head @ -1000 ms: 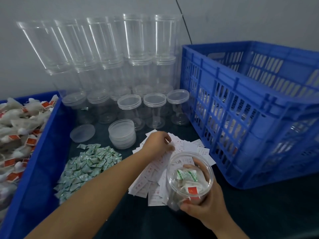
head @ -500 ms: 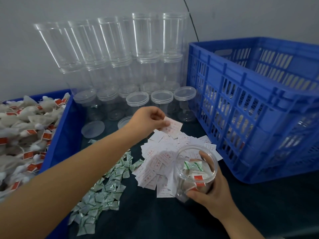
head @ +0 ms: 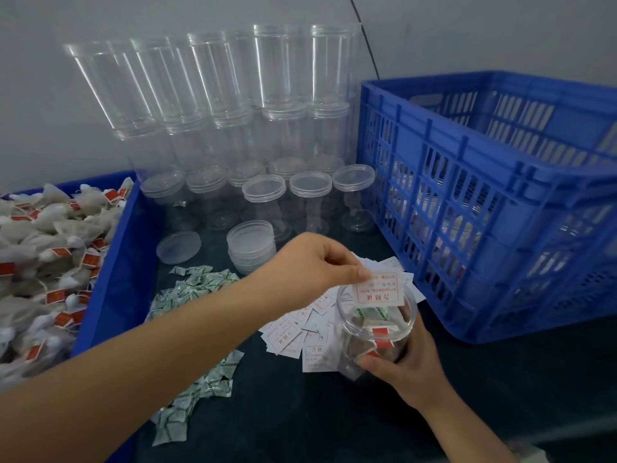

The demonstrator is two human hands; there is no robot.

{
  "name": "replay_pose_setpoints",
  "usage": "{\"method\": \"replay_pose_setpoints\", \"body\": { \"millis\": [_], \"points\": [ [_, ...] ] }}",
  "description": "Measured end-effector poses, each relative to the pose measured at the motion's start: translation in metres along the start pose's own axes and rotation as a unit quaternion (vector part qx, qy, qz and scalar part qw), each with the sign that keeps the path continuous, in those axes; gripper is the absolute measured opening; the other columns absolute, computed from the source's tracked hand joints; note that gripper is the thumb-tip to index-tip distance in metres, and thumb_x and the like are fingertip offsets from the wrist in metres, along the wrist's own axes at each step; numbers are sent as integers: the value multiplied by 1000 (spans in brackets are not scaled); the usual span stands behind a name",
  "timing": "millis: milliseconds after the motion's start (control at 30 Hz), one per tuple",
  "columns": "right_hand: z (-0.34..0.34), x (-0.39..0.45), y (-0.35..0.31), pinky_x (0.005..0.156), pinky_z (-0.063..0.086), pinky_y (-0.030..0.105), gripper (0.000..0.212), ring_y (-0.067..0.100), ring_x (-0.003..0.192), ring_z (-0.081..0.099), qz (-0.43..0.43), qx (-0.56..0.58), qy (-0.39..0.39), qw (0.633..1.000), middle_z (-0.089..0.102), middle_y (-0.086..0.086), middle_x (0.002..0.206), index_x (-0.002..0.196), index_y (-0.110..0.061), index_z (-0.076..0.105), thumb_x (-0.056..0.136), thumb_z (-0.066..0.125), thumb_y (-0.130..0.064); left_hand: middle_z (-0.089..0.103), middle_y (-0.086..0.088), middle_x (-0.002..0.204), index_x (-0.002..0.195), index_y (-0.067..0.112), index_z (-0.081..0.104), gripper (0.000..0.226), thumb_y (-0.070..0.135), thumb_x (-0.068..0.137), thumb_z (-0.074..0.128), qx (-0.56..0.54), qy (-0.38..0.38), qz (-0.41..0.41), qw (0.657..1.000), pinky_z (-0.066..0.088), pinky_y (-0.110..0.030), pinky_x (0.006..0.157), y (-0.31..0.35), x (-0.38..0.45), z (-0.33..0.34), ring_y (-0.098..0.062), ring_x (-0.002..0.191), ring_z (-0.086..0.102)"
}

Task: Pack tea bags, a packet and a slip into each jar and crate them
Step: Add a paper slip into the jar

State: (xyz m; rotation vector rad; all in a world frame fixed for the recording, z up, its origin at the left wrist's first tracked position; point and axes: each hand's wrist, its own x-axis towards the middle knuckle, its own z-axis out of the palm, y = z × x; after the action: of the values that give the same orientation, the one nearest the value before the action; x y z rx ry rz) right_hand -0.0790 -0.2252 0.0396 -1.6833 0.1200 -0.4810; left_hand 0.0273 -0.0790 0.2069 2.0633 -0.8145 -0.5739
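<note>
Since earlier frame, left hand [head: 310,262] carried pinched slip [head: 379,289] over jar [head: 375,325] mouth, frame centre-right. Right hand [head: 405,369] grips jar. I drop slip flat onto tea bags [head: 374,332], then cap.

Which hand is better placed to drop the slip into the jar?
Left. The left hand already pinches the slip over the jar mouth; the right hand grips the jar.

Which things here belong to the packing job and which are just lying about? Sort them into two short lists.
In use now:
- left hand pinching a slip over the jar
- right hand holding the open jar, tea bags and a packet inside
- blue crate

Waiting, untouched:
- slip pile
- green packets
- tea bag bin
- loose lids
- empty jars
</note>
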Motion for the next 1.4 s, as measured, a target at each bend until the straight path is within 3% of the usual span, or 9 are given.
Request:
{"method": "replay_pose_setpoints", "body": {
  "millis": [100,233,400,700,867,1000,1100,1267,1400],
  "points": [
    [1,0,-1,88,50,13,97,3,112,64,10,-4,7,1000,66,-18,123,137,-7,45,53,85,-38,64,7,63,70,29,74,13,36,81,73,39,-13,-17,999,38,-23,48,-3,2,8,-15,56,43],
    [1,0,1,88,51,15,96,7,113,64,4,3,12,1000,66,-14,124,137,-8,45,54,85,-35,71,-4,90,75,31,73,9,36,82,72,95,-24,-20,995,53,-43,77,-5,6,14,-34,87,63],
    [2,0,-1,87,50,12,93,3,113,63,-4,9,9,1000,65,-21,122,136,-12,45,55,84,-34,53,15,78,91,30,75,16,42,84,68,200,5,19,980,40,-14,59,-7,6,18,-2,71,53],
    [4,0,-5,89,50,14,89,5,119,60,-10,10,16,1000,62,-20,128,135,-29,43,58,85,-34,45,15,83,102,33,70,30,53,82,63,272,63,97,955,32,-11,59,-17,12,15,5,74,46],
    [3,0,-4,93,48,15,92,5,122,58,-13,-2,16,1000,61,-19,131,138,-31,41,58,86,-39,48,23,104,110,43,45,67,77,55,61,103,89,109,985,34,1,75,-27,4,9,19,98,41],
    [3,0,-2,96,48,16,95,7,127,55,-15,0,2,1000,58,-17,135,142,-29,38,60,87,-34,32,26,138,135,39,20,109,48,51,89,59,-68,88,992,30,-10,103,-56,-3,17,15,128,27],
    [4,1,-4,96,47,16,96,7,127,55,-7,19,-14,1000,58,-18,134,141,-29,37,60,88,-38,31,20,144,141,42,3,125,31,54,93,4,-93,56,994,25,-22,114,-73,-4,31,4,135,28],
    [6,2,-6,98,44,12,109,-1,130,49,4,21,-45,999,52,-30,135,146,-43,16,64,86,-54,38,16,135,140,31,13,112,1,61,87,-90,-116,79,986,45,-10,88,-81,-5,51,13,120,42],
    [1,-1,-13,98,40,7,107,-10,132,42,-22,15,-51,998,41,-42,137,135,-74,11,63,83,-41,45,13,131,135,32,26,97,-1,63,82,-141,-60,65,986,58,-30,76,-79,-6,62,3,116,51]
  ]
}}
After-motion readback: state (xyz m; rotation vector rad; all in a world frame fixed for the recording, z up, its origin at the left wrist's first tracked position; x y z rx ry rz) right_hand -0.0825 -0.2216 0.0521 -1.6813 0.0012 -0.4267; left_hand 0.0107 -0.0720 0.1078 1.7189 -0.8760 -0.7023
